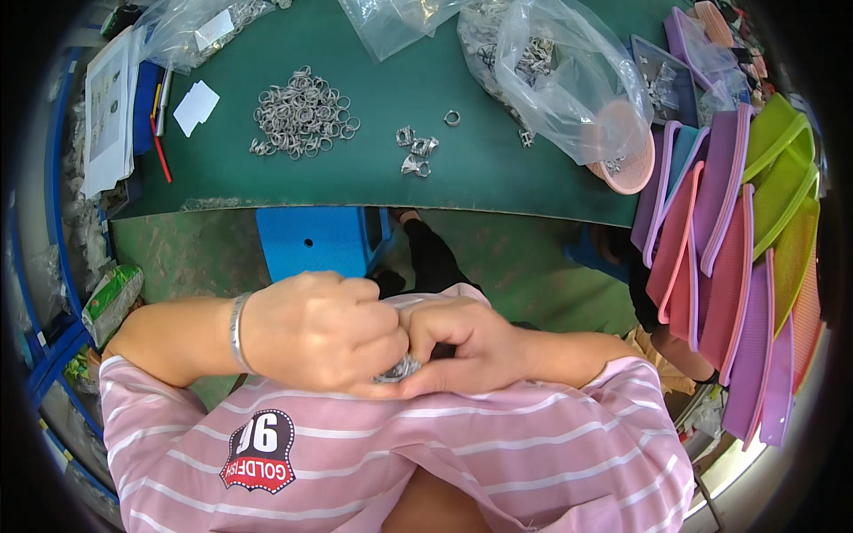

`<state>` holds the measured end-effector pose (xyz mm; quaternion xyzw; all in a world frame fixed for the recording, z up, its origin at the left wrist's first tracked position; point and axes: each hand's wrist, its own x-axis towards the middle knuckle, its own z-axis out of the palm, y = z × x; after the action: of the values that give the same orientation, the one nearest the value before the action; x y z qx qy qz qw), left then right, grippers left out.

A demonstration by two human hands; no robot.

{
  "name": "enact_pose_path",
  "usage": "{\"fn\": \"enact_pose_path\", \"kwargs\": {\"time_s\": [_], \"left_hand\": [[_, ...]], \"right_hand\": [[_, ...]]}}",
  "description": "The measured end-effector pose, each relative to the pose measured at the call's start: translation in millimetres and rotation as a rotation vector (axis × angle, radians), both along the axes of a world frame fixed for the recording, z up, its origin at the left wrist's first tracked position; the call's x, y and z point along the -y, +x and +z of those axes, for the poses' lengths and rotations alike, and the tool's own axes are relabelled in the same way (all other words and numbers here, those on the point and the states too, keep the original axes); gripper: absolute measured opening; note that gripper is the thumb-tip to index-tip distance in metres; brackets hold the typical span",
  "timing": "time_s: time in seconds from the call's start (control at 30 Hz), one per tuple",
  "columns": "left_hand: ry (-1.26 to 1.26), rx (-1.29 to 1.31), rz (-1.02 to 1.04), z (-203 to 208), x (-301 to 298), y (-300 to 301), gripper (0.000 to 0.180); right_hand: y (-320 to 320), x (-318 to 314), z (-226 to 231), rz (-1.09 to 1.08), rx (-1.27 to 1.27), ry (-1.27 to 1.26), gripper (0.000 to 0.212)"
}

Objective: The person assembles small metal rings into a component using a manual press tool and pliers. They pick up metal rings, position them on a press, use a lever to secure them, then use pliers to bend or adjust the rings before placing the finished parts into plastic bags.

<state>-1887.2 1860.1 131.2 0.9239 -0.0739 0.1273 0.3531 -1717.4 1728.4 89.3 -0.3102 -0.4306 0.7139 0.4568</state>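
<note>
Nearer the wearer than the blue stool (313, 244), the left hand (320, 336) and right hand (466, 346) meet, each grip closed on silvery metalwork (400, 369). It shows just below the left hand's curled fingers, against the right thumb. Most of it is covered; whether one piece or several, I cannot tell. Left fingertips are hidden. Beyond the stool, on the green surface (391, 84), lies a ring heap (304, 114).

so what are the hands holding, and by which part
Silvery metal pieces, likely rings, between the left hand and right hand; the gripped part is hidden.
</note>
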Motion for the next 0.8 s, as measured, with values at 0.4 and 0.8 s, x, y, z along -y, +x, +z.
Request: {"fn": "enact_pose_path", "kwargs": {"time_s": [0.4,0.8], "left_hand": [[-0.004,-0.338,0.894,-201,-23,33,0.036],[-0.420,-0.244,1.184,-202,-29,22,0.031]], "right_hand": [[88,-109,-173,-0.631,1.402,0.461,0.021],[100,-75,-155,-0.573,1.053,-0.091,0.012]]}}
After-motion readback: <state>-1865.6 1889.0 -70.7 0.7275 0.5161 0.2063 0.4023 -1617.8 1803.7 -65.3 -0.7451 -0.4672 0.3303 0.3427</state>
